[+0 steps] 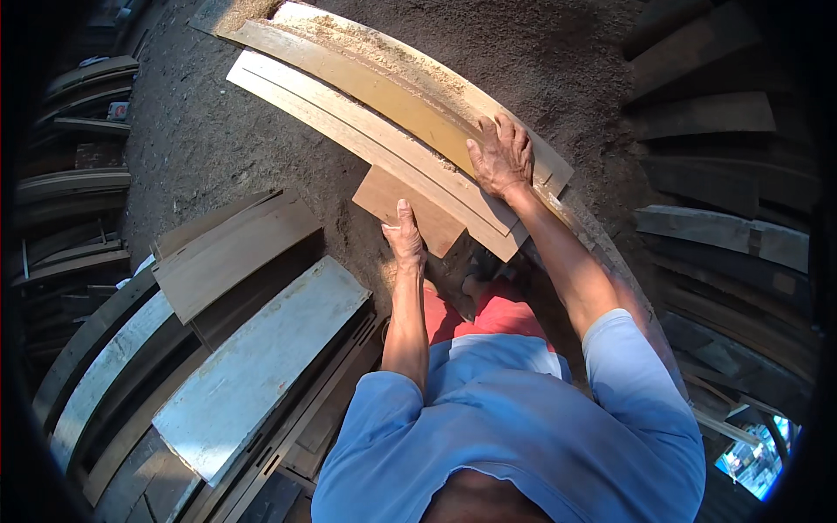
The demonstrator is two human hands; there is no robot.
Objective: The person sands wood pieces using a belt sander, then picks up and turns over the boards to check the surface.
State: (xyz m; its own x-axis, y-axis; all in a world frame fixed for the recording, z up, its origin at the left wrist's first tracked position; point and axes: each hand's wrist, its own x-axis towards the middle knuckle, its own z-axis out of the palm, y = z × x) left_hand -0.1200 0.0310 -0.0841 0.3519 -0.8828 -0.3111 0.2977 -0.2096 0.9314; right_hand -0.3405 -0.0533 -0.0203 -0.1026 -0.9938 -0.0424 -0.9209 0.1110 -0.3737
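Observation:
My left hand grips the near edge of a short reddish-brown wooden board, with the thumb on top. Most of its fingers are hidden underneath or behind. That board lies against the side of a pale plank that slants from upper left to lower right. Farther right, my right hand rests with its fingers stretched over a yellowish-brown plank and the sawdust-covered board beside it. Both long planks lie side by side, close to the pale one.
A pale, worn board and a brown board top stacked timber at the left. More planks line the right side, and others fill the far left. Sawdust covers the dark ground.

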